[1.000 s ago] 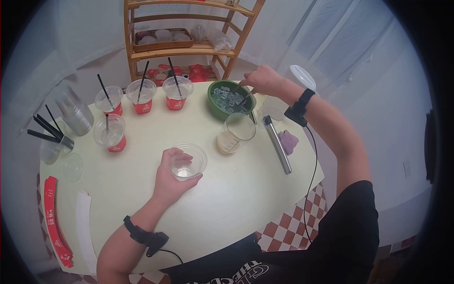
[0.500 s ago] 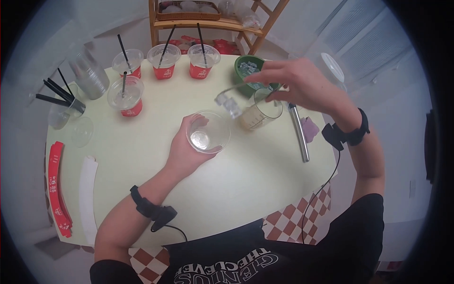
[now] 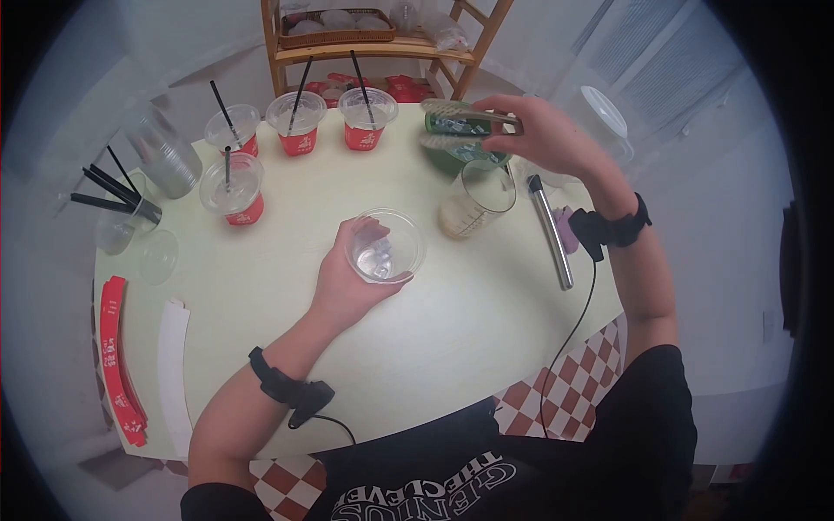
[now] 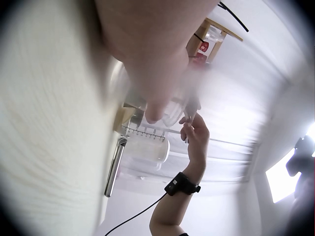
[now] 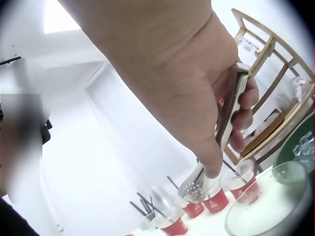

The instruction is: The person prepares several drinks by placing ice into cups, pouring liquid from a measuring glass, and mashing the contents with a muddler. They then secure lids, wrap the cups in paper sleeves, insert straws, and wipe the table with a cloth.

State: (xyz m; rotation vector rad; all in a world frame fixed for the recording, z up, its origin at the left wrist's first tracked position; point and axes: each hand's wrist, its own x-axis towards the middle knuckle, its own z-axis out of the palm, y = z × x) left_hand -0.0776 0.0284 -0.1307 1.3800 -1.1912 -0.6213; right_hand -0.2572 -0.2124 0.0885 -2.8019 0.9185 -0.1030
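Note:
In the head view my left hand (image 3: 343, 278) is wrapped around a clear plastic cup (image 3: 407, 239), with a few ice cubes (image 3: 375, 259) at its bottom. My right hand (image 3: 552, 135) grips metal tongs (image 3: 495, 114), whose spread ends reach over the green bowl (image 3: 443, 161) of ice. No ice shows between those ends. From the right wrist, one perforated end of the tongs (image 5: 193, 189) is visible beyond the thumb. Just in front of the bowl stands a measuring jug (image 3: 476, 204) with a little pale liquid.
Several red-banded cups (image 3: 234, 204) with black straws stand at the back left, near stacked clear cups (image 3: 163, 156) and a straw holder (image 3: 143, 208). Red paper sleeves (image 3: 120, 365) and white ones (image 3: 174, 369) lie left. A metal rod (image 3: 552, 234) lies right, beside a purple cloth (image 3: 569, 230).
My right hand moved from the bowl toward the cup with ice in the tongs, then returned over the bowl. Ice now lies in the cup, which my left hand still holds.

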